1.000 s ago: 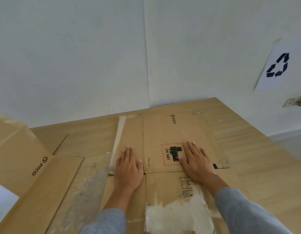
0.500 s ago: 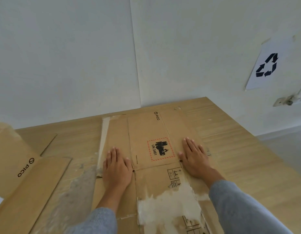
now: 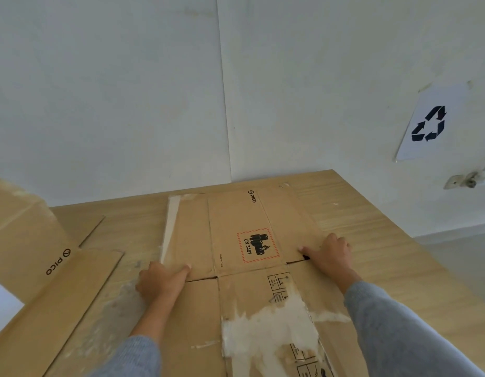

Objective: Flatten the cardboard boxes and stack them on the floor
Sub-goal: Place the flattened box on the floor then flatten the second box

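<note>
The flattened cardboard box (image 3: 235, 257) lies in the middle of the frame on the wooden floor (image 3: 385, 254), its far edge close to the white wall (image 3: 127, 91), the red-bordered UN 3481 label (image 3: 258, 245) facing up between my hands. My left hand (image 3: 161, 281) sits at its left edge with the fingers curled round the edge and the thumb laid on top; my right hand (image 3: 329, 253) sits at the right edge, fingers curled over it beside a dark slit where two flaps meet — so both hands hold the box by its sides rather than lying spread on it. I judge it light and stiff along its panels but floppy at the creases, so a grip at mid-length on both edges, near the fold line, should keep it from hinging when I shift it. The torn white patch (image 3: 268, 327) lower down looks like stripped tape or paper; the board there may be weaker. A strip of pale tape (image 3: 170, 224) runs along the left flap. At the left of the frame another PICO-marked box (image 3: 26, 240) stands partly open, not yet flat. On the wall at upper right hangs a recycling sign (image 3: 430, 123), with a small wall fitting (image 3: 464, 180) below it.
</note>
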